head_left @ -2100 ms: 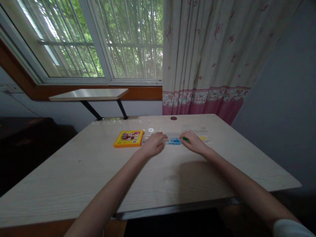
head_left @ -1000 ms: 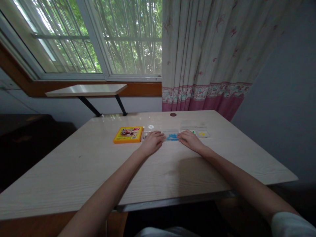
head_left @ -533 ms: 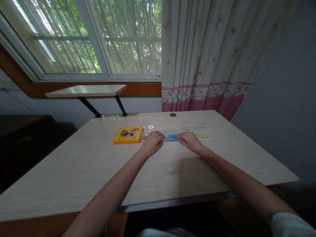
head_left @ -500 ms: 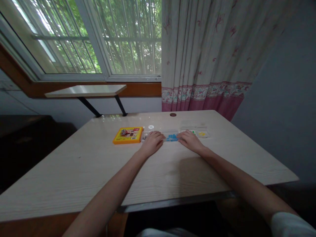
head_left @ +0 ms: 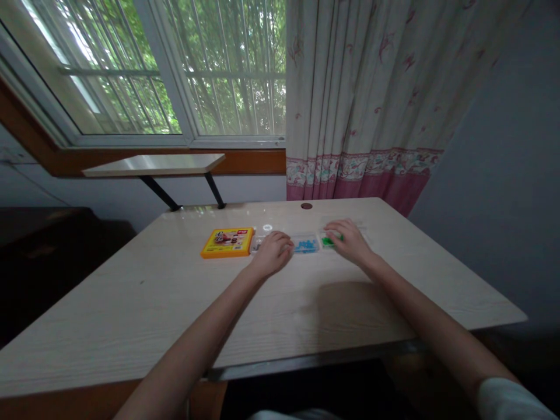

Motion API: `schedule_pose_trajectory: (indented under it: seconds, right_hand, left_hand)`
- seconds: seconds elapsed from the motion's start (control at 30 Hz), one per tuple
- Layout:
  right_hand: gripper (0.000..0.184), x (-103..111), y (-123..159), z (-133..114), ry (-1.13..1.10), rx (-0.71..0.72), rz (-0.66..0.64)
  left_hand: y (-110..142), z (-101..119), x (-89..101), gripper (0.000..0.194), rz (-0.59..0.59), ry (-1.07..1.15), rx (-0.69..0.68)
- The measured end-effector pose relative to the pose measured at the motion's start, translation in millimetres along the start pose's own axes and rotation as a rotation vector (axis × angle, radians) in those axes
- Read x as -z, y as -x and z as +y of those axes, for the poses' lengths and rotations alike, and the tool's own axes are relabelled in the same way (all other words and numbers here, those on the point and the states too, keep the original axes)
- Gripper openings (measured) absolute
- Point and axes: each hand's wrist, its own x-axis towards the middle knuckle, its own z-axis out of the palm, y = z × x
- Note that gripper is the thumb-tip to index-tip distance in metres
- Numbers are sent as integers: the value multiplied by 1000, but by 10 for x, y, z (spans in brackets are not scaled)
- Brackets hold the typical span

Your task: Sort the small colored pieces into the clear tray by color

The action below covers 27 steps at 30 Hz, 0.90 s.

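A clear plastic box (head_left: 307, 251) with blue pieces (head_left: 306, 244) in it lies between my hands. My left hand (head_left: 273, 252) is at its left end, fingers curled and closed on that edge; the fingertips are partly hidden. To the right sits a compartment with green pieces (head_left: 331, 240). Over it my right hand (head_left: 351, 242) is held with thumb and fingers apart, and nothing shows in its grip. The clear part to its right is mostly covered by that hand.
A yellow-orange box (head_left: 227, 243) with a printed label lies to the left, and small dark items in a clear compartment (head_left: 256, 246) are beside it. Behind stand a raised shelf (head_left: 175, 165) on black legs, a window and a curtain (head_left: 350, 116). The table has a round hole (head_left: 307, 206).
My right hand has left the right end of the blue pieces' box and moved right and away from me, with its fingers spread over the green pieces. My left hand has stayed nearly in place.
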Motion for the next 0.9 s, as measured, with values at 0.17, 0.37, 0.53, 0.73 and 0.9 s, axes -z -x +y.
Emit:
schedule_pose_trajectory:
  seconds: [0.17,0.37,0.53,0.73,0.9]
  right_hand:
    - [33,257,-95,360,231,-101,-23]
    - [32,330,64,466,238,-59,-159]
    - [31,364,247,331,131,-1,-151]
    - [27,299,445,273,58,4,-143]
    - [27,232,524,320,26,-15,-148]
  left_hand:
    - [-336,33,15,25,2,30,34]
    - [-769,235,-163,52,-102,9,17]
    - [-674,387,-331,61,-229,-7,-23]
    - [-423,466,-393,55,-283,-66,-56]
    - [-383,519,-431,51,-290,-143,-78]
